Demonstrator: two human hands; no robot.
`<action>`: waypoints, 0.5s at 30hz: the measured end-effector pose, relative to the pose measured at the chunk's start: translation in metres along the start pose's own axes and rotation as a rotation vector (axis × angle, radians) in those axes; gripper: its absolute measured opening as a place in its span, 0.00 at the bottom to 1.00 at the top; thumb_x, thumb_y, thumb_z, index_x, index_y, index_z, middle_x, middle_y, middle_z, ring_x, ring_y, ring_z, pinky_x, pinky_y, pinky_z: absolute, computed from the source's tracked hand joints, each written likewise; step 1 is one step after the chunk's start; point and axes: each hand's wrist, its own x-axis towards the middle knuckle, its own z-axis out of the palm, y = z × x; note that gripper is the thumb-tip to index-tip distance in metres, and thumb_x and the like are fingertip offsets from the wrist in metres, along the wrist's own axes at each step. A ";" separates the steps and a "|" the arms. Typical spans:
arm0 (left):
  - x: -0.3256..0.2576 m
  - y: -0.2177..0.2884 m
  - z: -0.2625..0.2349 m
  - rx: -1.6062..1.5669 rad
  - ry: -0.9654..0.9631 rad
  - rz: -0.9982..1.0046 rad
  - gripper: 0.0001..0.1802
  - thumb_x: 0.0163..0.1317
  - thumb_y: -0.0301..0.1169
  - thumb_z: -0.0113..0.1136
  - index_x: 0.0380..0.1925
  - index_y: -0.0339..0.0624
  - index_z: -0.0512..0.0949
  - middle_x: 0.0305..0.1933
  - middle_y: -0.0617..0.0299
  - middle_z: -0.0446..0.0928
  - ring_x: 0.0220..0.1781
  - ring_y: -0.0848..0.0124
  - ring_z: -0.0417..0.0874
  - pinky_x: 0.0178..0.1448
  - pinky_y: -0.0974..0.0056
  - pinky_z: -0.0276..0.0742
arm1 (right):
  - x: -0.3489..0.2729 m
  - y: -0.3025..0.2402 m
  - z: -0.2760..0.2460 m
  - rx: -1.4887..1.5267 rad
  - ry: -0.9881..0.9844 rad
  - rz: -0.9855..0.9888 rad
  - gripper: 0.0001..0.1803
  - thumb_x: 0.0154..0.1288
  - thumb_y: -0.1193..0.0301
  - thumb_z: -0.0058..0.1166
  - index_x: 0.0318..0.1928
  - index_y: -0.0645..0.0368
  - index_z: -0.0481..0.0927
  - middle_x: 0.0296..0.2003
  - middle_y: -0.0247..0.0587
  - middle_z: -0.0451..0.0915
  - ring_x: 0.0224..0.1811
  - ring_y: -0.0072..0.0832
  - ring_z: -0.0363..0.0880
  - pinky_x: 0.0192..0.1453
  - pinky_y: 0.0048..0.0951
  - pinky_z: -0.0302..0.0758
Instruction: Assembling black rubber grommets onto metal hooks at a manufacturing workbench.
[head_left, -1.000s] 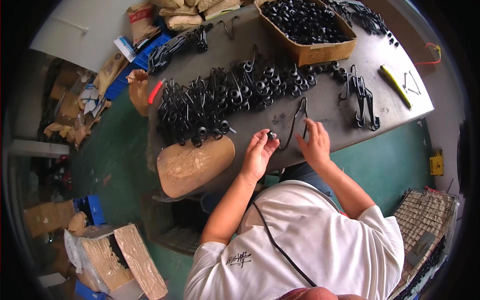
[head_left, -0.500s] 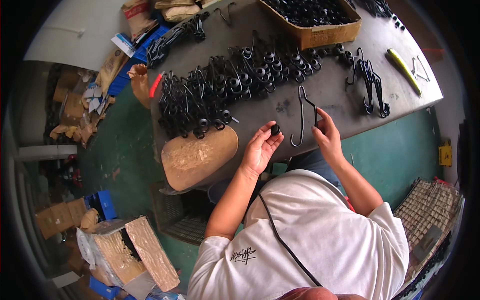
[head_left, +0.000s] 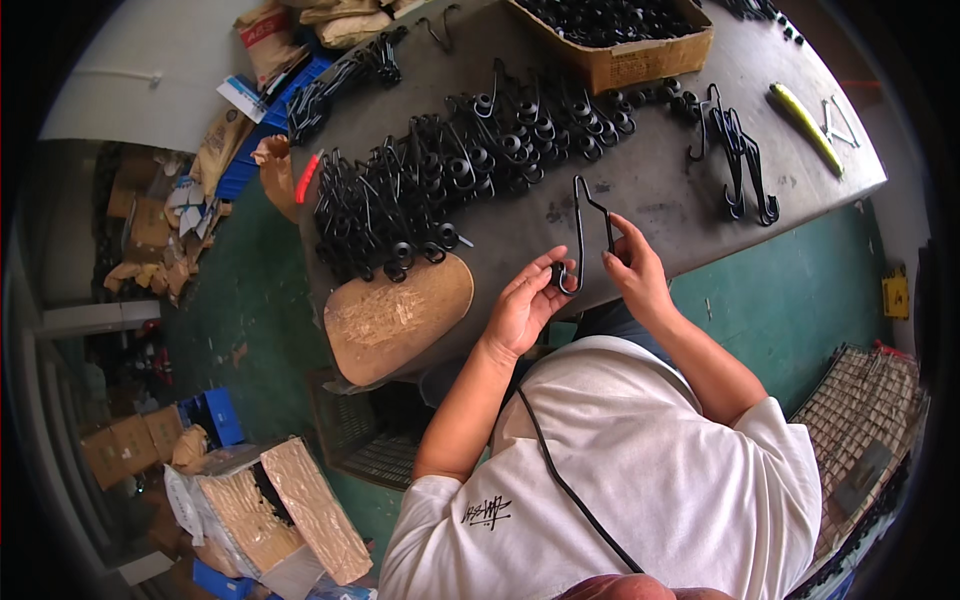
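Observation:
My left hand (head_left: pixel 525 303) and my right hand (head_left: pixel 635 268) hold one black bent-wire hook (head_left: pixel 583 228) upright between them, just over the near edge of the grey table (head_left: pixel 655 180). The left fingers pinch a small black round piece at the hook's lower curl. The right fingers grip the wire's right-hand leg. A long heap of black wire hooks with round ends (head_left: pixel 440 170) lies on the table beyond my hands.
A cardboard box of black parts (head_left: pixel 625 40) stands at the table's far side. Three black hooks (head_left: pixel 738 150) and a yellow-green tool (head_left: pixel 805 112) lie at the right. A taped cardboard oval (head_left: pixel 398 315) overhangs the near left edge. Cartons and scraps litter the green floor at the left.
The wire hook has been lifted off the table and drawn toward me. My left hand has brought the small black piece up to its lower curl.

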 end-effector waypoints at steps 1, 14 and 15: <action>-0.001 0.001 0.001 0.002 -0.002 -0.002 0.20 0.72 0.32 0.50 0.62 0.40 0.70 0.56 0.57 0.77 0.51 0.68 0.79 0.63 0.60 0.73 | 0.000 -0.001 0.000 0.001 0.001 0.001 0.31 0.64 0.76 0.55 0.69 0.57 0.66 0.29 0.30 0.68 0.31 0.17 0.66 0.36 0.22 0.68; 0.002 -0.001 -0.012 -0.041 0.012 0.054 0.13 0.72 0.35 0.55 0.53 0.43 0.73 0.51 0.54 0.80 0.48 0.67 0.82 0.59 0.61 0.78 | 0.000 -0.007 0.002 0.072 -0.059 0.043 0.31 0.63 0.76 0.56 0.68 0.59 0.67 0.30 0.31 0.71 0.33 0.18 0.67 0.37 0.21 0.69; 0.001 0.000 -0.012 -0.041 0.012 0.054 0.13 0.72 0.35 0.55 0.53 0.43 0.73 0.51 0.54 0.80 0.48 0.67 0.82 0.59 0.61 0.78 | 0.000 -0.008 0.002 0.059 -0.057 0.045 0.32 0.63 0.76 0.56 0.68 0.59 0.67 0.30 0.31 0.71 0.33 0.18 0.68 0.37 0.21 0.69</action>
